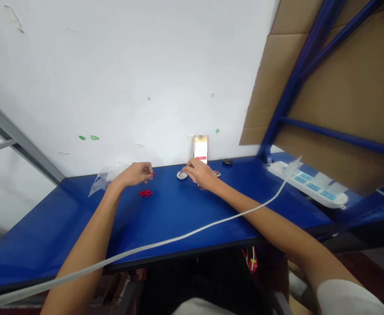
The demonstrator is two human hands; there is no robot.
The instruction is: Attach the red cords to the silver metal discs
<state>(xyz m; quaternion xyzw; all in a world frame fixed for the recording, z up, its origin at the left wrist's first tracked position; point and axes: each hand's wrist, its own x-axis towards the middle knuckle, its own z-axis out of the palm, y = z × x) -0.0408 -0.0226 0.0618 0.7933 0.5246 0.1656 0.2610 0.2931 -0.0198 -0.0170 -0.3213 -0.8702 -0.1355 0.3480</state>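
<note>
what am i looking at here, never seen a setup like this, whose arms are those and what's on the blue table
There is no machine here: these are a person's own bare arms, and the single picture comes from a camera worn on their head, looking forward and down. The left hand pinches a small red piece. The right hand has its fingertips at a round metallic part; whether it grips it is hard to tell. On the blue table lie a pile of red pieces and some clear plastic, and a lit phone stands by the wall. A white cable crosses the view.
</note>
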